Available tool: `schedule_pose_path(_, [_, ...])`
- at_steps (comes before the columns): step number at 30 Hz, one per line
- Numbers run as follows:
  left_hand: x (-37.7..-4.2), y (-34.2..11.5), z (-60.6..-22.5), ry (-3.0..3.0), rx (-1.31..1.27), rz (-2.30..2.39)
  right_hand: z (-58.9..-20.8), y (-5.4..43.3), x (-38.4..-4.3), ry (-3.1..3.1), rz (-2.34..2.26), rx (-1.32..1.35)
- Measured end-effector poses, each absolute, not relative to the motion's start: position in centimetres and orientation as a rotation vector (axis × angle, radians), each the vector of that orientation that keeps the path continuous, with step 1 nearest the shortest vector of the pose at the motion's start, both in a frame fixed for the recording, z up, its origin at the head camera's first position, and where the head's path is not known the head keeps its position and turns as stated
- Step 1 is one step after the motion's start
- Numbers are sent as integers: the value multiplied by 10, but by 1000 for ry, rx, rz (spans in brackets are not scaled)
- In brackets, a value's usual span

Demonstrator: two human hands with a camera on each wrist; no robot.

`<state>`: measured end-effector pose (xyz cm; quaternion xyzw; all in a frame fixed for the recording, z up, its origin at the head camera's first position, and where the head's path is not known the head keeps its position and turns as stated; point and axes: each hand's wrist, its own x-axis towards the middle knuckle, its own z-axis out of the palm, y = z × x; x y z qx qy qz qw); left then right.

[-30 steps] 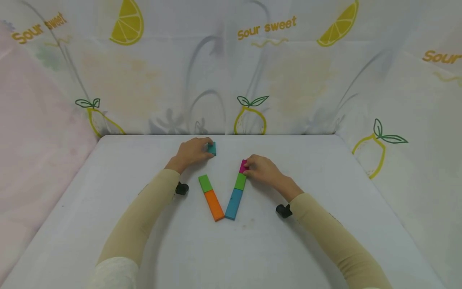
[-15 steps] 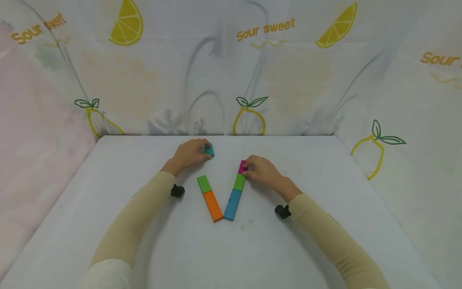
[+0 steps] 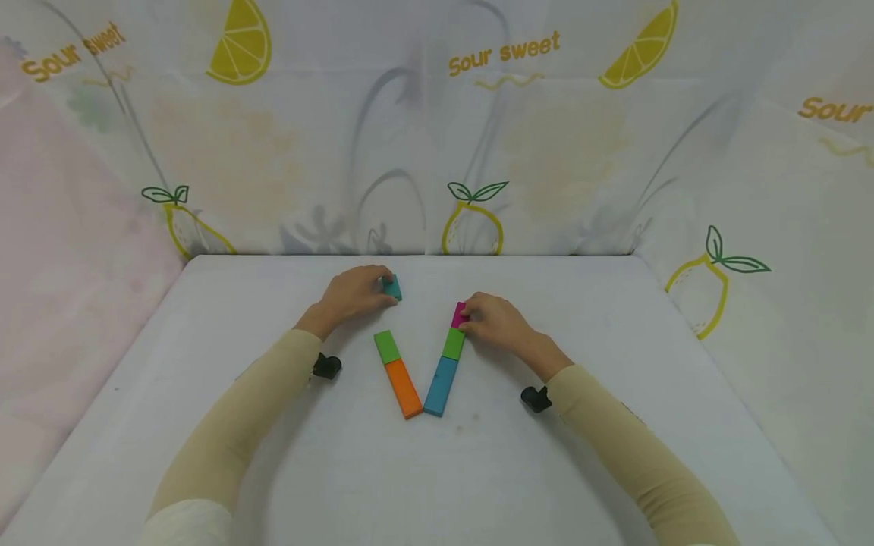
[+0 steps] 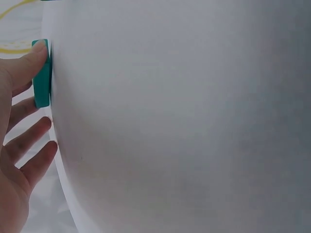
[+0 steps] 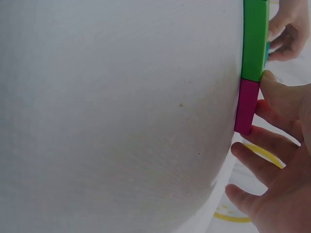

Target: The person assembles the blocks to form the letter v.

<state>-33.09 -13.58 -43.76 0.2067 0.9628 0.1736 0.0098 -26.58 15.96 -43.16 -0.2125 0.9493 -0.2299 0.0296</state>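
In the head view my left hand (image 3: 351,293) pinches a teal block (image 3: 393,287) between thumb and fingers near the table's far edge. The left wrist view shows the thumb lying on that teal block (image 4: 43,80), its other fingers spread. My right hand (image 3: 501,322) pinches a small magenta block (image 3: 458,314) at the top of a slanting row. Below it lie a green block (image 3: 454,344) and a longer blue block (image 3: 440,387). In the right wrist view the magenta block (image 5: 247,104) stands end to end with the green one, thumb at the joint.
A second slanting row, a green block (image 3: 387,346) above an orange block (image 3: 404,389), meets the blue one at the bottom, forming a V. Everything lies on a white table (image 3: 437,485). A lemon-printed curtain (image 3: 560,167) hangs behind.
My left hand has moved a little left and toward me with the teal block, which has turned slightly. The right hand stays at the magenta block.
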Motion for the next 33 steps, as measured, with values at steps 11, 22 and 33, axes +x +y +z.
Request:
schedule_pose_path(11, [-320,-144,-437,2996,650,562,-433,160,-266,2930,-710,-651])
schedule_pose_path(22, [-311,-153,-439,3000,643,532,-432,159,-266,2926,-710,-660])
schedule_pose_path(33, [-296,-153,-433,3012,632,586,-431,158,-266,2936,-678,-652])
